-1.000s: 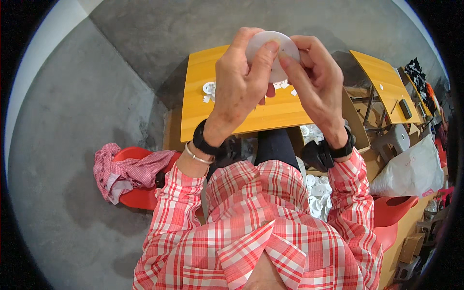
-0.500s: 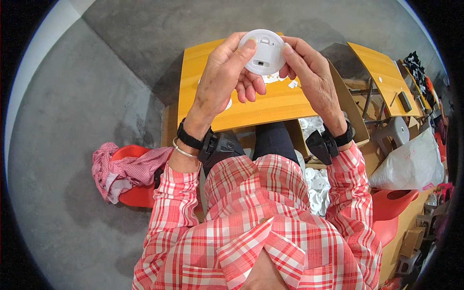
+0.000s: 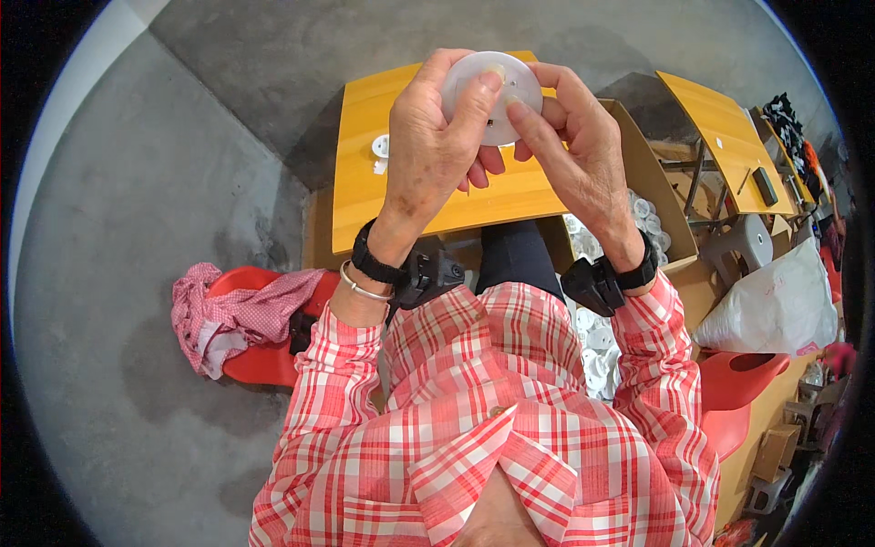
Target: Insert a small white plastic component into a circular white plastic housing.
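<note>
Up over the yellow table [image 3: 374, 210], both hands hold a round white plastic disc [image 3: 519, 77] with its face toward me. My left hand [image 3: 430, 141] grips its left side, the thumb lying across the face and the fingers behind. On the right edge, my right hand [image 3: 583, 141] closes round it, its thumb pressed on the lower right of the face. A small dark slot shows between the thumbs; a translucent layer seems to lie over the face, though I cannot tell for certain. A small white round part [image 3: 381, 146] lies on the table's left side.
Cardboard boxes [image 3: 670, 205] of white round parts stand right of the table and by my lap. A red chair [image 3: 260, 365] with a pink checked cloth [image 3: 246, 314] is at left. Rightward are a grey stool [image 3: 752, 242], a white bag [image 3: 775, 305] and another yellow table [image 3: 729, 150].
My right thumb has moved from the disc's edge onto its face, and my left thumb has slid further across. The disc's recessed details are now mostly covered or blurred.
</note>
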Demonstrator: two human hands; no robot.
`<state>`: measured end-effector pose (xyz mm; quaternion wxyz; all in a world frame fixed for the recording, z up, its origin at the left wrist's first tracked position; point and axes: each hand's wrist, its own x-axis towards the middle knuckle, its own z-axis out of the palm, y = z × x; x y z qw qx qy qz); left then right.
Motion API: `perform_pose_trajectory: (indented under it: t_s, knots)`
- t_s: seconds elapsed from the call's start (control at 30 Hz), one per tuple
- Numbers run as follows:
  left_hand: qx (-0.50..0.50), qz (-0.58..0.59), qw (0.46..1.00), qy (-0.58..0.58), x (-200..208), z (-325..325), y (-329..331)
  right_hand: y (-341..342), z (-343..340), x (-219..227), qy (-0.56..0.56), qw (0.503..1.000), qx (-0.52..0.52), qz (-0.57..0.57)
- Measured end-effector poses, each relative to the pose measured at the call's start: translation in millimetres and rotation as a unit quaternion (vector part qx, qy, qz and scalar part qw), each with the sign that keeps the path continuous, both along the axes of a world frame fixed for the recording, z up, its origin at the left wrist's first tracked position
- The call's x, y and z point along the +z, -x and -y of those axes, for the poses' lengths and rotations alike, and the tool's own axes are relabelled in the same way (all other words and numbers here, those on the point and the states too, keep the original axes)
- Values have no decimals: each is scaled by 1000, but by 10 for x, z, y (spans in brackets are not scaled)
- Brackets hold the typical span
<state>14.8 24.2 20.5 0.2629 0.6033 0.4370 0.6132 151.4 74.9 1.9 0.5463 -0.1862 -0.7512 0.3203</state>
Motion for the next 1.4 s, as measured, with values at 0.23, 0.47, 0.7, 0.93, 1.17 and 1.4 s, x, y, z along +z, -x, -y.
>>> perform_pose_trajectory:
  t_s: [0.23,0.47,0.7,0.93,1.17,1.4]
  knots:
    - [-5,18,1000,21,-35,8,-42,-14,21,-46,48,998,32,-33]
    - [-9,65,979,192,-1257,-403,132,54,-405,-1249,198,979,39,31]
    - [-97,-39,891,442,-1804,-158,519,-633,-443,-1987,376,908,43,182]
    - [279,-218,898,261,-2340,-396,1565,-2136,-696,-2754,506,847,-150,-53]
    - [249,-383,887,70,-2310,-826,1419,-3856,192,-4493,572,730,-373,15]
    - [233,-436,860,126,-2512,-783,1612,-3350,653,-4543,623,695,-282,221]
